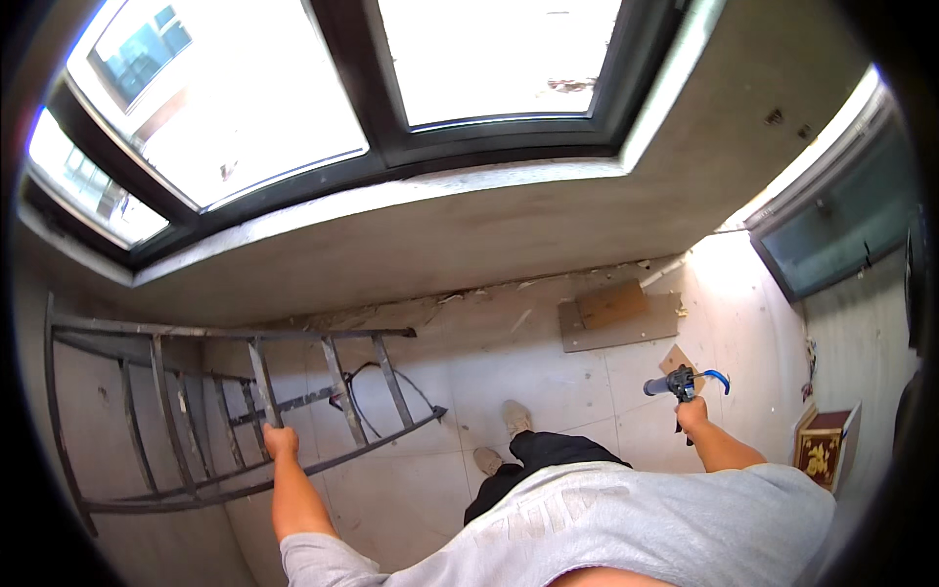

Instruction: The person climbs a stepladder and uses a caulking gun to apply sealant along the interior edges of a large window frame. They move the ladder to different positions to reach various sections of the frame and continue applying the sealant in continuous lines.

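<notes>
My left hand [281, 440] is closed around a rung of a dark metal stepladder [262, 380] on the left side. The ladder leans near the corner, its rungs marked with pale smears. On the right, my right hand [692, 416] grips the handle of a caulking gun [663, 385]. The gun's grey barrel points left, and a blue curved piece [719, 378] sticks out at its back end. Some of my right fingers are hidden behind the handle.
A large dark-framed window [391, 142] runs above a bare plastered wall [440, 240]. Flat cardboard [636, 336] lies on the tiled floor [499, 362] by the wall. A dark cable loop [427, 396] sits by the ladder's feet. At right are an open glazed door panel [836, 240] and a red-and-gold box [820, 452].
</notes>
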{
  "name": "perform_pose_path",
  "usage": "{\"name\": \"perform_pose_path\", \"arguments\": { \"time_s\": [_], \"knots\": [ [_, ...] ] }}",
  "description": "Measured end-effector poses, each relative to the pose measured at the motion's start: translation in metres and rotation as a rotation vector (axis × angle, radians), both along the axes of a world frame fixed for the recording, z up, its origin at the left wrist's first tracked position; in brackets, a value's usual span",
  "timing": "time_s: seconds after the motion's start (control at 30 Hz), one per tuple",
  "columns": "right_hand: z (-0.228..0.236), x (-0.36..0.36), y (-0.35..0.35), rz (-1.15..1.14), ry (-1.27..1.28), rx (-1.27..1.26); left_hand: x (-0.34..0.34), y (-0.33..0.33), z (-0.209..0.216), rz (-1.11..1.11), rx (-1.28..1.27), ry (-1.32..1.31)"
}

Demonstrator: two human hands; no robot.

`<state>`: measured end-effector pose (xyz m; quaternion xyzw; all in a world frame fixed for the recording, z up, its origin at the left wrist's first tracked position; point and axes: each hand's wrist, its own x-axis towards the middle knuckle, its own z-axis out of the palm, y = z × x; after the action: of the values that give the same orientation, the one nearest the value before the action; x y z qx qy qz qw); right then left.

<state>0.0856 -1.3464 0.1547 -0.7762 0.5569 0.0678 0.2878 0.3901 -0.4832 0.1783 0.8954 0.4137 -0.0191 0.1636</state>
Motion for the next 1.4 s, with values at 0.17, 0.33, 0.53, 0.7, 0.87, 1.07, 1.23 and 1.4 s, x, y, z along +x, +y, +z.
{"name": "perform_pose_path", "arguments": {
  "time_s": [0.17,0.33,0.53,0.7,0.87,1.07,1.23,1.4],
  "knots": [
    [0.057,-0.037,0.035,-0.313,-0.087,0.14,-0.007,-0.064,0.046,-0.143,0.057,0.061],
    [0.089,-0.032,0.023,-0.38,-0.152,0.283,-0.063,-0.168,0.103,-0.121,0.039,0.067],
    [0.036,-0.041,-0.047,-0.079,-0.202,0.193,-0.126,-0.287,0.15,-0.182,0.087,-0.002],
    [0.103,0.019,-0.073,0.158,-0.088,0.242,-0.118,-0.326,0.078,-0.162,-0.019,0.162],
    [0.074,0.019,-0.134,0.317,-0.184,0.32,-0.116,-0.347,0.106,-0.271,0.109,0.243],
    [0.095,0.054,-0.149,0.595,-0.217,0.224,-0.088,-0.39,0.353,-0.651,0.099,-0.472],
    [0.11,0.111,-0.134,0.74,-0.274,0.319,-0.108,-0.332,0.536,-0.532,0.868,-0.548],
    [0.176,0.169,-0.083,0.755,-0.321,0.551,-0.132,-0.211,0.565,-0.402,0.629,-0.16]
  ]
}}
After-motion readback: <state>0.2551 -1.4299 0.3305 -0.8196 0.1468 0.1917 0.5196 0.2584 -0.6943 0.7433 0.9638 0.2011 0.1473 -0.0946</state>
